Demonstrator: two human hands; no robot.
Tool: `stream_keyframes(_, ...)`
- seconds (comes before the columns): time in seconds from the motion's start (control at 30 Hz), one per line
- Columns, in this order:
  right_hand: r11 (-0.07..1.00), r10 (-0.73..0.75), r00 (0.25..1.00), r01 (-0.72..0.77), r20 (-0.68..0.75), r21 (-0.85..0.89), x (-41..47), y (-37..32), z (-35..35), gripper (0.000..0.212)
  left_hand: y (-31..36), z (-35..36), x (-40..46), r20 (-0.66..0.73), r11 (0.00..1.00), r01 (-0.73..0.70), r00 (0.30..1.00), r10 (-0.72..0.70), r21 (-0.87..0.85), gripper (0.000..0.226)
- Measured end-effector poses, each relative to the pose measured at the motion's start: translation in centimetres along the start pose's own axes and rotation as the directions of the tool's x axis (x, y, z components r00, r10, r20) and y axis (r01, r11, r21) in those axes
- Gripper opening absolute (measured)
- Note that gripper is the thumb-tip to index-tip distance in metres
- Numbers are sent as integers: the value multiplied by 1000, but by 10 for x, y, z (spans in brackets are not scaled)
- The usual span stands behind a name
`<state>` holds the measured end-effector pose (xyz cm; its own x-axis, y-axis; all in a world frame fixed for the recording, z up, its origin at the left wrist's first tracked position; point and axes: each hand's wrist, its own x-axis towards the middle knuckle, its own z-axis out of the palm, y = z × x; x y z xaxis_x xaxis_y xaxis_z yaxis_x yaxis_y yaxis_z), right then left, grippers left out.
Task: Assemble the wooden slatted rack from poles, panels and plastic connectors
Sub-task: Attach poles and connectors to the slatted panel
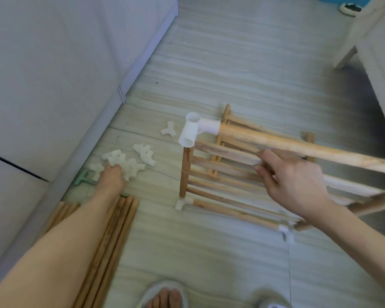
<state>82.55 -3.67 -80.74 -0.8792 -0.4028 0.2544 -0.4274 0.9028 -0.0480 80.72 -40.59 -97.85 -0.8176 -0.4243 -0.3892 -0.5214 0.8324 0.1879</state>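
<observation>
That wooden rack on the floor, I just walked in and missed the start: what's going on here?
A person is assembling it. The left hand reaches into a pile of white connectors on the floor. The right hand grips a slat of the partly built rack. A pole already carries a white connector at its end. Spare poles lie beside the left forearm.

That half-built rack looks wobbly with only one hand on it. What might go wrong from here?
Three risks, each a guess:
1. Only the right hand steadies the slatted panel while the left hand reaches into the pile of connectors, so the frame may tip.
2. The top pole sticks out with a white connector on its end; a bump might twist it loose.
3. Loose poles lie beside the slippered foot; stepping on one might cause a slip.
</observation>
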Motion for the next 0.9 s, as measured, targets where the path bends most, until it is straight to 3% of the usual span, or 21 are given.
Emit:
stream_keyframes(0.1, 999, -14, 1000, 14, -5, -33, 3, 3, 3, 8, -8, 7, -3, -107, 998, -54, 993, 55, 9, 27)
stream_keyframes(0.27, 1000, -2, 1000, 2, -14, 1, 7, 3, 4, 21, -5, -2, -29, -250, 982, -141, 962, 106, -127, 27)
stream_keyframes(0.37, 1000, -6, 1000, 6, 9, 27, 4, -1, 0, 13, 9, -15, -73, -184, 939, -251, 960, 210, -237, 24)
stream_keyframes(0.5, 999, -9, 988, 3, 155, 45, -14, -6, -8, 26, 31, -41, -153, -152, 803, -388, 921, 359, -453, 18)
stream_keyframes(0.6, 993, 22, 978, -45, 209, 109, -36, -19, -16, 28, 43, -70, -207, -199, 679, -464, 879, 433, -569, 27)
stream_keyframes(0.8, 960, 63, 950, -141, 305, 241, -67, -41, -37, 28, 70, -126, -292, -239, 477, -565, 777, 583, -673, 25)
stream_keyframes(0.9, 950, 46, 954, -134, 297, 282, -75, -41, -46, 29, 93, -144, -316, -334, 387, -699, 659, 674, -601, 26)
